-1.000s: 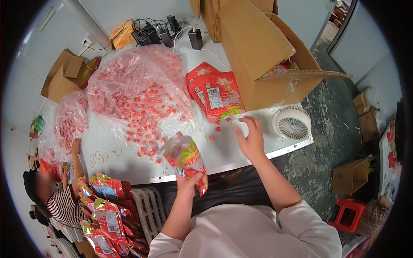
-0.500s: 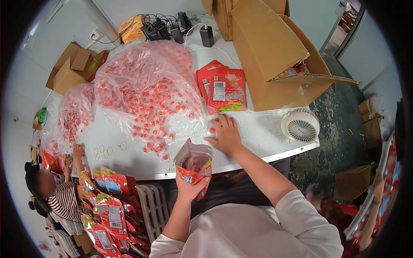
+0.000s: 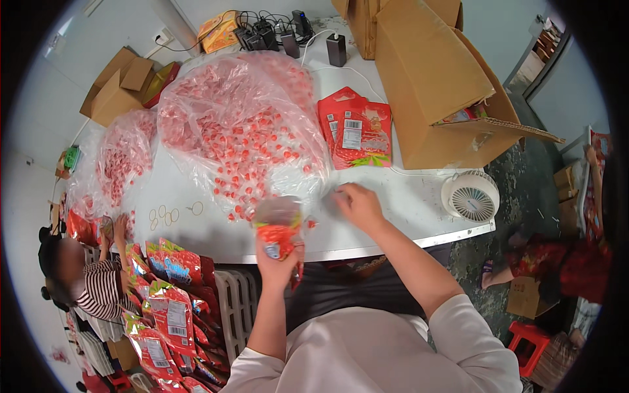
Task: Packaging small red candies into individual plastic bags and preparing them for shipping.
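My left hand (image 3: pixel 275 267) grips a red stand-up pouch (image 3: pixel 274 234) above the table's front edge, its mouth upward. The pouch is blurred, so its contents cannot be made out. To its right, my right hand (image 3: pixel 362 208) is over the table with curled fingers; its fingertips are smeared and whatever they hold is hidden. A small red wrapped candy (image 3: pixel 310 224) shows just right of the pouch. Beyond the pouch, a large clear plastic bag (image 3: pixel 229 98) lies open with many red wrapped candies (image 3: pixel 252 164) spilling toward me.
Flat red pouches (image 3: pixel 357 134) lie behind my right hand. A cardboard box (image 3: pixel 432 98) and a white fan (image 3: pixel 472 196) stand at the right. Filled red pouches (image 3: pixel 173 314) are stacked at my left, near a person in a striped shirt (image 3: pixel 101 295). Black adapters (image 3: pixel 262 36) sit at the back.
My left hand has raised the pouch a little away from me. My right hand has lifted from the candies on the table and its fingers have curled. The whole view has shifted slightly.
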A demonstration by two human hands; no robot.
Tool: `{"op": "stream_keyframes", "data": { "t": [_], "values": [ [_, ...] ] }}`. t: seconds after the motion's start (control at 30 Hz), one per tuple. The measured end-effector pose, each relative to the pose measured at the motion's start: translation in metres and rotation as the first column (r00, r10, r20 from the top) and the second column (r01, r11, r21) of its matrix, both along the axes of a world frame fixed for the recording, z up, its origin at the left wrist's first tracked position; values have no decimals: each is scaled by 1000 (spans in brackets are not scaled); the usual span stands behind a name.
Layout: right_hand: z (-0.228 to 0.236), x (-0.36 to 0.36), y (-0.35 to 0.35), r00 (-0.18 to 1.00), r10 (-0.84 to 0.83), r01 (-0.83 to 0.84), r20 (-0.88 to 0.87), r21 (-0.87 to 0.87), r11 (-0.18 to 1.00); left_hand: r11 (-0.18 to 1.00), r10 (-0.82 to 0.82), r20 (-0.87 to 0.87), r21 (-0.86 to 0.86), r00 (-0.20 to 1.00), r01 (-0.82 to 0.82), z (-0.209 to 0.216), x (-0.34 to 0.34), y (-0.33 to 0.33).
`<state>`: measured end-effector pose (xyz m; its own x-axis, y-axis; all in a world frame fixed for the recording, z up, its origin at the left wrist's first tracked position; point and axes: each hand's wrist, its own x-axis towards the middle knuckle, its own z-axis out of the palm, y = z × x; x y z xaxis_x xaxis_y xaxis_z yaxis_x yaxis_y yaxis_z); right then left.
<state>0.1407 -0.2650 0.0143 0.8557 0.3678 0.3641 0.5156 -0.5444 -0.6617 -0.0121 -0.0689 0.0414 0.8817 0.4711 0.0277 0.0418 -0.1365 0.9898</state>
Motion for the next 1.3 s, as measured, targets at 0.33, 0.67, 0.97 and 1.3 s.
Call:
{"op": "stream_keyframes", "data": {
  "t": [0.33,0.67,0.97,1.3],
  "values": [
    [-30,-32,43,978,198,-173,63,-278,945,977,183,120,-130,976,-167,15,-15,20],
    [118,-10,-6,572,693,510,-439,852,119,953,-211,65,236,975,190,1,13,-44],
    [150,-43,-26,803,451,-17,-390,742,671,922,-286,98,300,953,246,14,27,-70],
    [154,-74,-38,992,122,-113,-35,202,973,970,-70,224,-211,972,119,-6,20,-91]
  ]
}}
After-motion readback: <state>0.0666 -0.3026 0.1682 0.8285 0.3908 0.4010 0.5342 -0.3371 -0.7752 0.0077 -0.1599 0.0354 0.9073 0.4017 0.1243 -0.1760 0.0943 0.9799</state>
